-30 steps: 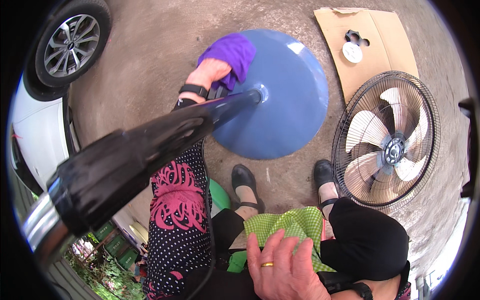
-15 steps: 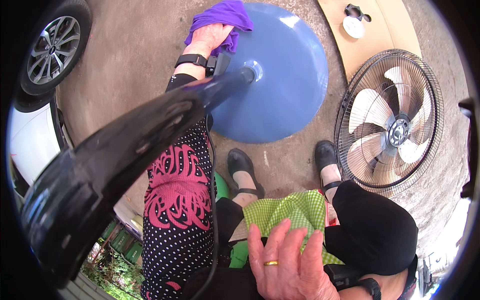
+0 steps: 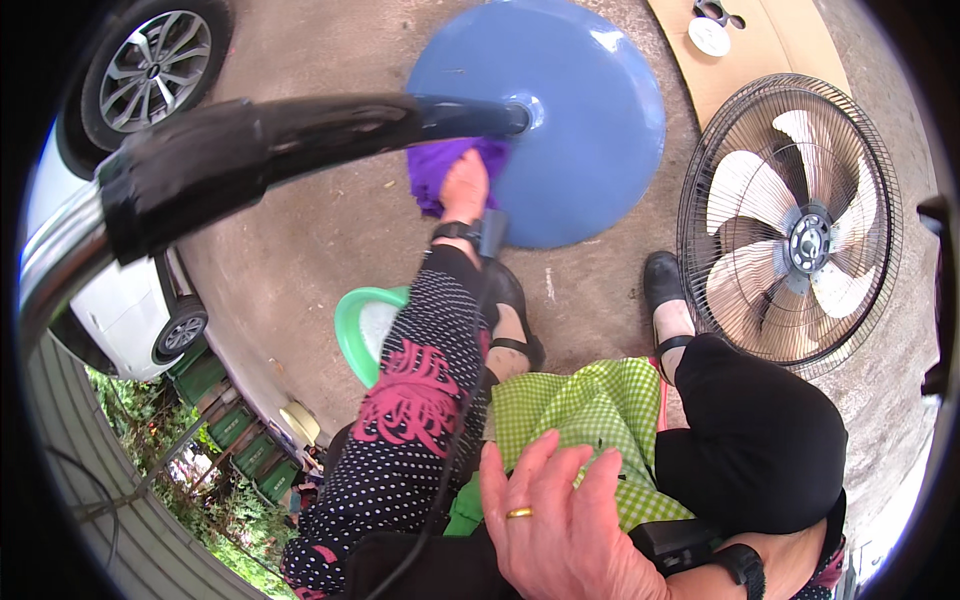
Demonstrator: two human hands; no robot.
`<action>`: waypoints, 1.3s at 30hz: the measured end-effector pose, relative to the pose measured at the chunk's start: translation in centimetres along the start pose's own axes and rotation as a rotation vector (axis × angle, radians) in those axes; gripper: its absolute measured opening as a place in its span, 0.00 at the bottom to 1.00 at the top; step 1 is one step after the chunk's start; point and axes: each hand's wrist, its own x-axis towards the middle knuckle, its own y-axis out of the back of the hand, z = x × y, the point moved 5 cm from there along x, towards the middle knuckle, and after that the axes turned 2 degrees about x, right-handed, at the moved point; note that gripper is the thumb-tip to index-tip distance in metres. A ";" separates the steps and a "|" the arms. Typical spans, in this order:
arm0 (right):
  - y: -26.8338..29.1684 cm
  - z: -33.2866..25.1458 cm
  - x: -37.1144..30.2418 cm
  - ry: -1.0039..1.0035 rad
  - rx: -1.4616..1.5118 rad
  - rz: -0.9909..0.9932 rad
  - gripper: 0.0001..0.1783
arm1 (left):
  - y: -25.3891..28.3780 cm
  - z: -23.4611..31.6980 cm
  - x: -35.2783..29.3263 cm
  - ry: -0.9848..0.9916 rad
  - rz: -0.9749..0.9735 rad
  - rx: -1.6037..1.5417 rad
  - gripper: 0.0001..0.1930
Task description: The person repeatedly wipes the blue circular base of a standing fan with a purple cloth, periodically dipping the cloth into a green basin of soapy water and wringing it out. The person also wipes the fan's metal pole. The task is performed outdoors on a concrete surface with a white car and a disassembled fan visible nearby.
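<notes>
My left hand [image 3: 465,187] grips a crumpled purple cloth [image 3: 430,178] at the near left edge of a round blue base [image 3: 570,150]. The cloth lies against the rim, and the fingertips are partly hidden in it. From the base's centre a black pole [image 3: 330,130] slants to the left and up toward me, above the cloth. My right hand [image 3: 570,530] hovers over my lap with its fingers stretched out and holds nothing. Beneath it a green checked cloth [image 3: 570,400] covers my lap.
A fan head in a wire cage [image 3: 790,225] stands on the right, beside my foot. Behind it, a cardboard sheet [image 3: 770,50] carries a white disc [image 3: 709,37] and a dark knob-like part [image 3: 712,12]. A green basin [image 3: 355,325] sits left of my left forearm; a white car [image 3: 125,310] is farther left.
My left hand and the purple cloth have come from the base's far left edge to its near left edge. The pole now slants more sideways, and the green basin shows more. My right hand stays outstretched.
</notes>
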 end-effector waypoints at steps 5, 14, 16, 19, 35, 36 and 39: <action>0.2 -1.1 -2.0 0.042 -0.020 0.045 0.23 | -1.3 9.3 -7.7 -0.084 0.419 -0.414 0.25; 0.2 -2.2 -3.3 0.120 -0.048 0.111 0.23 | 3.7 17.7 -6.0 -0.621 0.355 -0.243 0.18; 0.4 -1.8 -3.4 0.146 -0.070 0.135 0.23 | 4.8 17.3 -2.8 -0.320 0.062 -0.400 0.18; 0.9 -0.8 -3.5 0.212 -0.187 0.213 0.23 | 7.6 18.9 -1.2 -0.328 0.326 -0.294 0.23; -0.2 5.4 -5.0 0.328 -0.956 0.616 0.25 | -1.2 -0.3 -1.8 -0.472 -0.069 0.246 0.19; -0.3 5.5 -5.0 0.317 -0.969 0.614 0.25 | -2.1 -1.3 -0.3 -0.506 -0.146 0.604 0.18; -0.7 6.1 -5.1 0.329 -1.107 0.596 0.26 | -1.2 -1.8 0.1 -0.615 0.267 0.189 0.15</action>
